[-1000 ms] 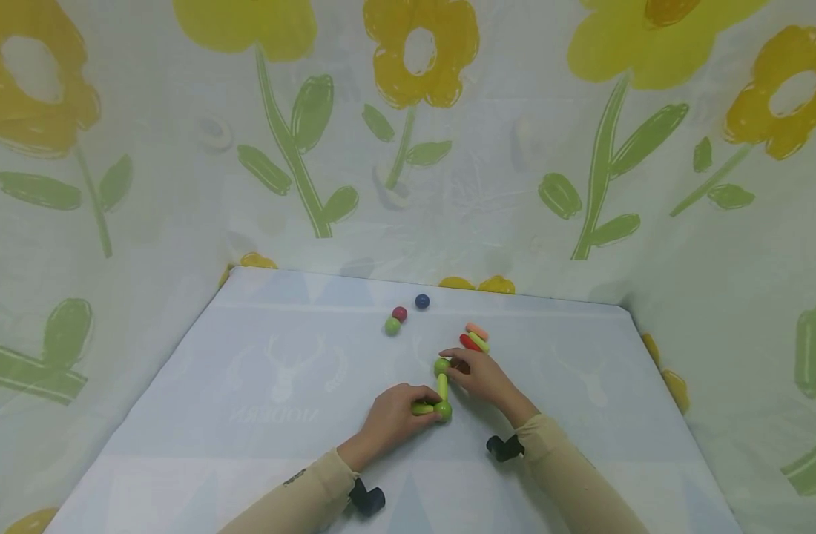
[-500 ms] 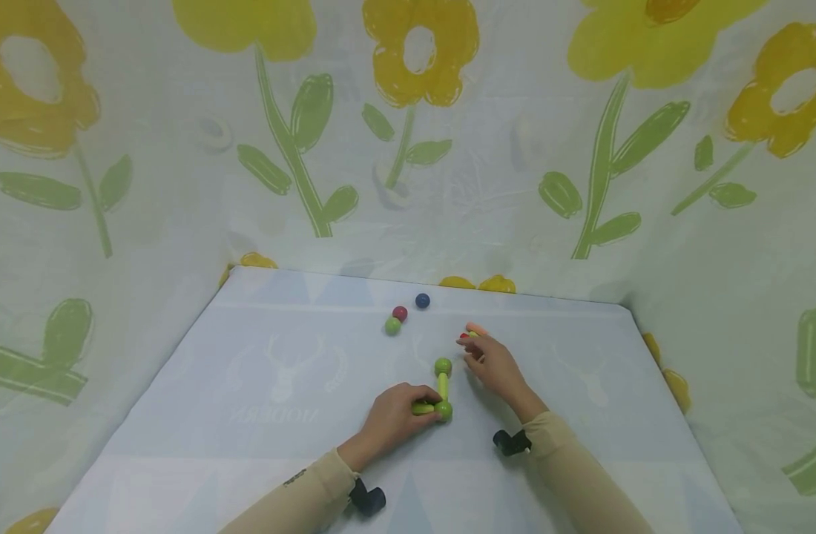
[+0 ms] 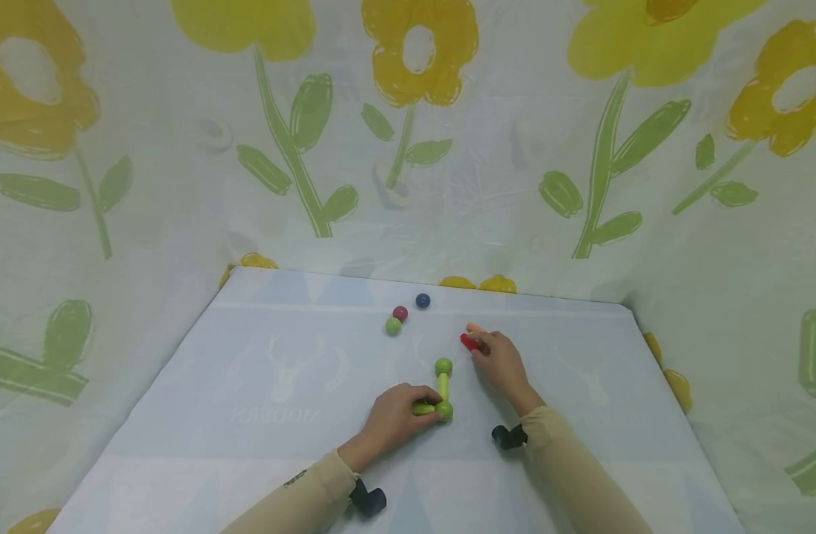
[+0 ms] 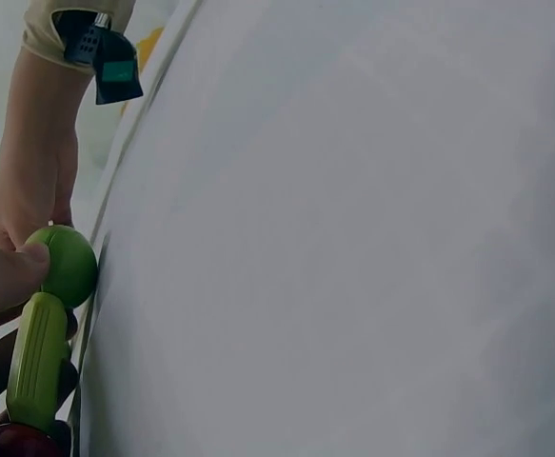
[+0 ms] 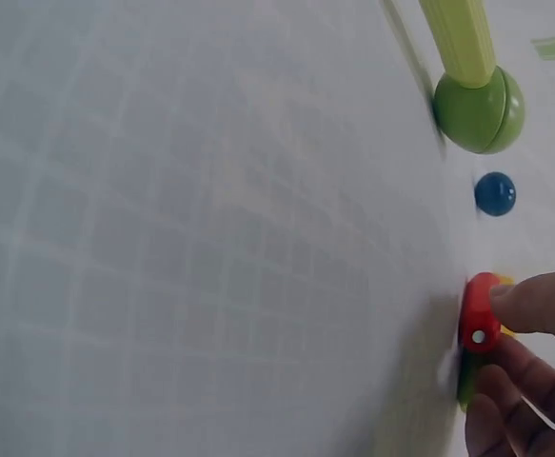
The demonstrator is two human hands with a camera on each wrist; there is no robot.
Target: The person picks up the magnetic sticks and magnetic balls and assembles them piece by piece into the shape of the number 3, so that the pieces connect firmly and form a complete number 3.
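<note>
On my one bench (image 3: 168,475) I count: green balls (image 3: 393,326), three; dark red balls (image 3: 400,314), two; blue ball (image 3: 423,300), one; yellow-green sticks (image 3: 443,386), three, one barely showing; red stick (image 3: 469,342), one; orange stick (image 3: 475,327), one. My own: left grip (image 3: 400,411), one; right grip (image 3: 504,363), one.
</note>
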